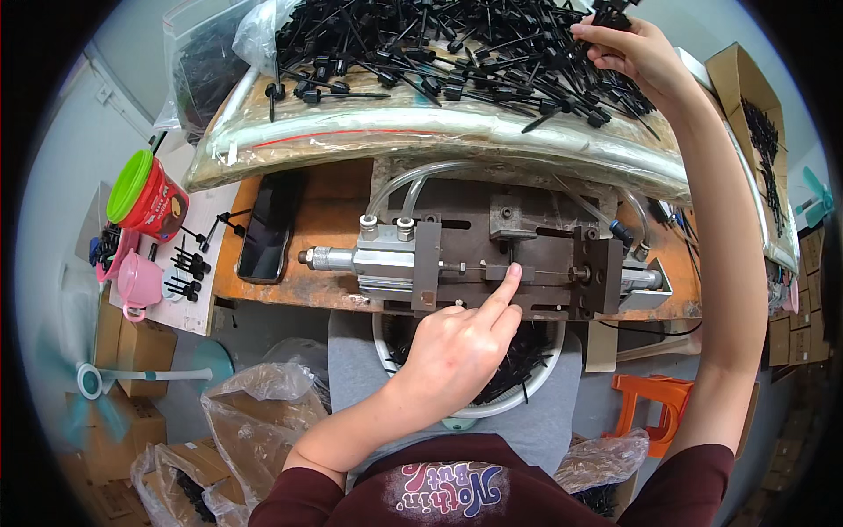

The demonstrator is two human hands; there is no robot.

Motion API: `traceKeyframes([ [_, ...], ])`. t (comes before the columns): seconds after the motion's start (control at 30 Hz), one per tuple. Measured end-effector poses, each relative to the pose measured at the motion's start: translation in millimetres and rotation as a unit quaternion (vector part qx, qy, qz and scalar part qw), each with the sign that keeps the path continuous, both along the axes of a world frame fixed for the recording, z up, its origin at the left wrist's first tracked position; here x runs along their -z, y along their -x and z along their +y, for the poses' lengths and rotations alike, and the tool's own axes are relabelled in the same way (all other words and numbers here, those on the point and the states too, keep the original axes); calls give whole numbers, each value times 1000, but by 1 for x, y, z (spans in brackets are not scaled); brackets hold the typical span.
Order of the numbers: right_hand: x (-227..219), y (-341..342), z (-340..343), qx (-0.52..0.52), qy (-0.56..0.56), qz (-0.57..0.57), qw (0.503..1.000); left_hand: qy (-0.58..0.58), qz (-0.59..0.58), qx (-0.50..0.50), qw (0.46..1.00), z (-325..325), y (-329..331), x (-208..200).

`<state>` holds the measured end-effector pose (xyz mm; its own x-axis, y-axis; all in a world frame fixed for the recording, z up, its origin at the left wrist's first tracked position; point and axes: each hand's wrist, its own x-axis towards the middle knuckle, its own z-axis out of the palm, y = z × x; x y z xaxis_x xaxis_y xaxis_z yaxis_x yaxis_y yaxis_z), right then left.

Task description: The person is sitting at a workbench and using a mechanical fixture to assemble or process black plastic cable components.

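Observation:
My left hand [461, 347] points its index finger at the middle of a metal clamping fixture [457, 233], the fingertip touching a small dark block [499, 271] there. Its other fingers are curled, with nothing visible in them. A thin black stem shows just above that fingertip. My right hand [639, 54] is raised at the far right, closed on one or more black plastic stemmed parts [612, 12]; how many is hard to make out. Below and beside it spreads a big pile of similar black parts [421, 53] on a plastic-covered tray with a padded rim [439, 132].
Air cylinders [386, 263] with clear hoses flank the fixture on the wooden bench [329, 220]. A black phone [272, 228], red tub [158, 202] and pink cup [139, 279] stand left. A white basket [536, 384] of black parts sits on my lap; an orange stool [645, 400] stands lower right.

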<state>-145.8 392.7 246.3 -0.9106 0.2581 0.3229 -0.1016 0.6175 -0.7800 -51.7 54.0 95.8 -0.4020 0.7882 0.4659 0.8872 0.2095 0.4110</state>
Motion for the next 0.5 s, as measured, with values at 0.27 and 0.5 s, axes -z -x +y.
traceKeyframes([
  [0.27, 11, -54, -45, -81, 182, 67, 978, -58, -136, 74, 986, -22, -8, -37],
  [0.5, 69, -148, -158, -116, 399, -111, 903, -196, -44, 8, 980, -22, 1, -39],
])
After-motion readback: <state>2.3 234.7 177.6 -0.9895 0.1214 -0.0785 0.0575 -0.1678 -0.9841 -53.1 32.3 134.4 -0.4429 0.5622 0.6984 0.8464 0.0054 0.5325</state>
